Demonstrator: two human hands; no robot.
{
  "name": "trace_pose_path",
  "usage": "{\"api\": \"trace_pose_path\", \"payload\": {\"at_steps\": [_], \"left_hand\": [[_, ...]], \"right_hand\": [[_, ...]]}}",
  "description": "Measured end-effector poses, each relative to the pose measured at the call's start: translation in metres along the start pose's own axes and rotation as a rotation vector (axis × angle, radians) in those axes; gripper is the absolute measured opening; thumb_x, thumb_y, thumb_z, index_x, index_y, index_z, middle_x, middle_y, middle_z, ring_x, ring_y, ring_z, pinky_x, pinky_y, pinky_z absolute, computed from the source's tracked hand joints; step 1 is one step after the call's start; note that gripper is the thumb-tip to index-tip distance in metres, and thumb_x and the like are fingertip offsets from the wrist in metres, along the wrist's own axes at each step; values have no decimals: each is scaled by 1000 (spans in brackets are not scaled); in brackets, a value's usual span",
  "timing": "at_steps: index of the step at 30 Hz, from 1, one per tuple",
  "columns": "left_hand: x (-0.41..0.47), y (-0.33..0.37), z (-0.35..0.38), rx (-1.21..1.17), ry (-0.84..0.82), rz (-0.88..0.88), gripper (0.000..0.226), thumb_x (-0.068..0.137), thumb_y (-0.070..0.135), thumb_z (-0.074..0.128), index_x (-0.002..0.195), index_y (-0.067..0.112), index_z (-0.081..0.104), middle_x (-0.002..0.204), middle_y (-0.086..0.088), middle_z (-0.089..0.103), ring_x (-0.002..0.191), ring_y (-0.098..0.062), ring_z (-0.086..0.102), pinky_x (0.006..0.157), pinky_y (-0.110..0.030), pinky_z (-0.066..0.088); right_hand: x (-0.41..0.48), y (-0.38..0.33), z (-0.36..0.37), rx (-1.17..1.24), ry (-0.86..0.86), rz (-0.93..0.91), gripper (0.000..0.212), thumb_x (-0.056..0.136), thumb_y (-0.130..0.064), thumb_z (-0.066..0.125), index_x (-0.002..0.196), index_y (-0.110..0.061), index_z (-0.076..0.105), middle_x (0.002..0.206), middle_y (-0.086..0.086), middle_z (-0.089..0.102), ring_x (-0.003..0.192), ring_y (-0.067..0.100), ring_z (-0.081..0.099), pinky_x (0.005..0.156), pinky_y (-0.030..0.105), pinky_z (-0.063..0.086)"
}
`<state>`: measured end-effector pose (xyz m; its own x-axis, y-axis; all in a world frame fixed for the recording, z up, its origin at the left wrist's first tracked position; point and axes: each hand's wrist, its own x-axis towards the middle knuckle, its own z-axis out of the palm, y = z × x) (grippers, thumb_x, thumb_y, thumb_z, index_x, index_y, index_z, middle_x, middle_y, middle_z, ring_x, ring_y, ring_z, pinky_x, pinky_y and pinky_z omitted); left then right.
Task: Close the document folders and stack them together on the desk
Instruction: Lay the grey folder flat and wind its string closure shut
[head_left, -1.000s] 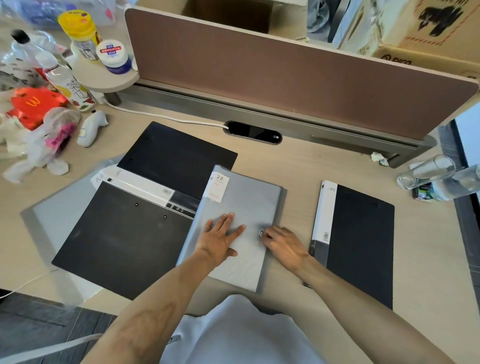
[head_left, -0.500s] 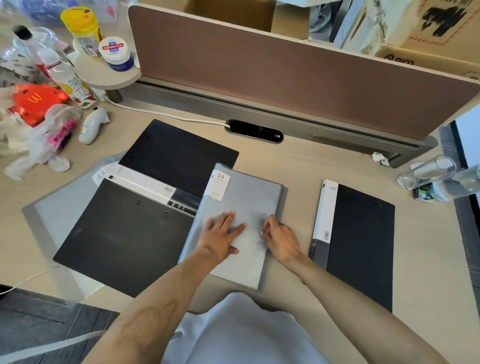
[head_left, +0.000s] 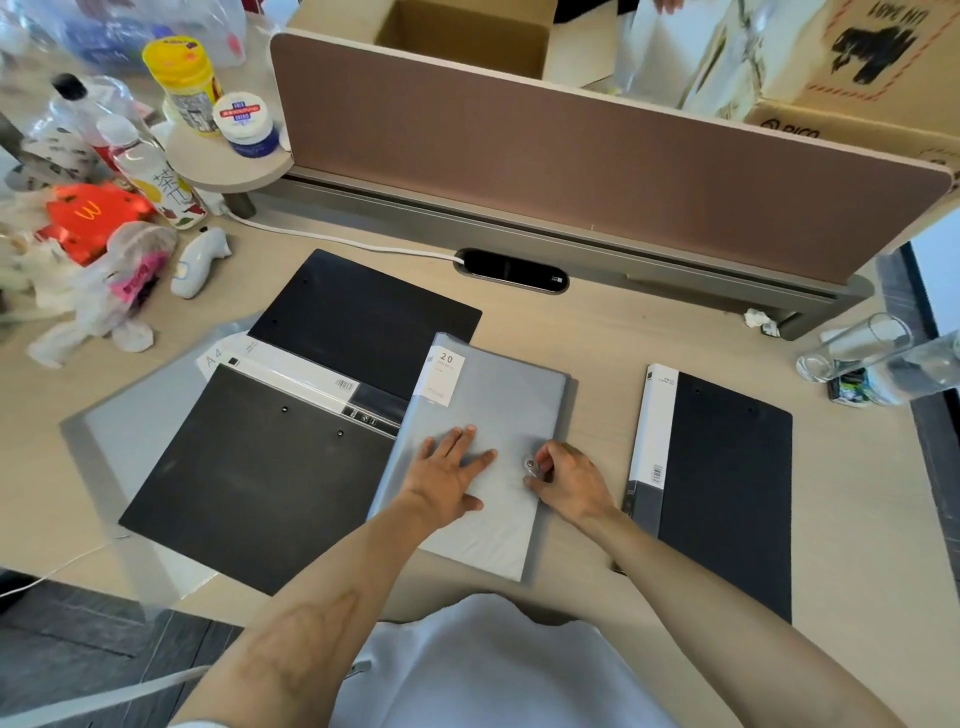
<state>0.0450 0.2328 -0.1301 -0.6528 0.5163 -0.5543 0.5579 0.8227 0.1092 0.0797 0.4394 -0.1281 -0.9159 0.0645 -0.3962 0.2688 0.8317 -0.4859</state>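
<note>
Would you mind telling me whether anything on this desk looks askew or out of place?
Yes: the open black folder lies splayed at an angle, with the grey folder overlapping its right edge. A closed black folder sits apart at right, unstacked.

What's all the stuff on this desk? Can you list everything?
grey folder: one, closed, desk middle
open black folder: one, left of the grey one
closed black folder: one, right side
snap button: one, silver, on the grey folder's flap
bottles and jars: several, far left
red bag: one, far left
glass: one, clear, lying far right
divider: one, brown, behind
left hand: flat on the grey folder
right hand: pinching the snap button
</note>
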Motion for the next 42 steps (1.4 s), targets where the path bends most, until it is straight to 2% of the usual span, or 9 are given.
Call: {"api": "trace_pose_path", "payload": {"at_steps": [8,11,14,18,23,26,30,35,42], "left_hand": [[-2,-7,-5,-80,65,5,65,96,39,44,151,23,14,162,-3,0,149,-20,0,122,-38,9],[-8,-14,-7,-162,150,-65,61,95,36,44,150,20,21,161,-2,7,149,-20,6,120,-35,10],[-14,-26,-6,-243,219,-196,58,96,35,43,147,19,22,160,-4,9,148,-23,6,120,-41,14],[-23,-34,-10,-556,222,-428,66,94,30,49,148,16,13,160,-10,7,147,-32,9,115,-48,25],[-16,-40,-17,-928,263,-488,81,81,29,63,146,14,19,140,-13,45,132,-36,38,108,-52,38],[-11,-48,-24,-1179,281,-549,81,81,23,67,147,14,22,137,-10,50,125,-33,49,103,-47,44],[-10,-54,-36,-1450,280,-443,45,83,13,68,124,6,50,121,-16,61,104,-31,62,91,-42,53],[-12,-47,-56,-1684,206,-242,26,85,10,67,109,10,58,111,-13,67,89,-22,66,74,-32,55],[1,-19,-92,-1784,43,-64,37,85,15,67,120,13,57,116,-12,68,107,-30,65,96,-49,50]], "right_hand": [[-6,1,-4,68,-36,38,26,75,-18,66,100,-19,59,99,-1,63,90,16,59,82,29,50],[-7,5,-3,164,-2,119,26,76,-18,68,101,-20,60,104,-1,63,87,12,58,81,24,49],[-6,3,-6,202,52,175,35,77,-6,61,110,-15,62,112,5,60,85,12,55,83,19,43],[-6,-7,-10,290,95,259,48,78,-1,61,125,-10,56,123,12,53,98,21,56,91,24,41],[-10,-23,-8,486,146,357,48,79,3,57,127,-7,55,119,10,61,106,24,59,93,28,46],[-11,-20,-6,555,170,436,43,82,2,51,122,-12,58,115,5,63,102,20,58,95,33,48],[-16,-16,-5,688,172,519,43,80,1,56,119,-17,60,118,2,66,100,17,60,88,31,52],[-24,-22,-9,877,235,544,41,83,-5,67,122,-9,55,113,6,64,94,18,61,83,28,50],[-39,-7,-40,944,434,589,62,93,-43,52,147,-22,28,142,5,47,124,24,49,108,39,38]]}}
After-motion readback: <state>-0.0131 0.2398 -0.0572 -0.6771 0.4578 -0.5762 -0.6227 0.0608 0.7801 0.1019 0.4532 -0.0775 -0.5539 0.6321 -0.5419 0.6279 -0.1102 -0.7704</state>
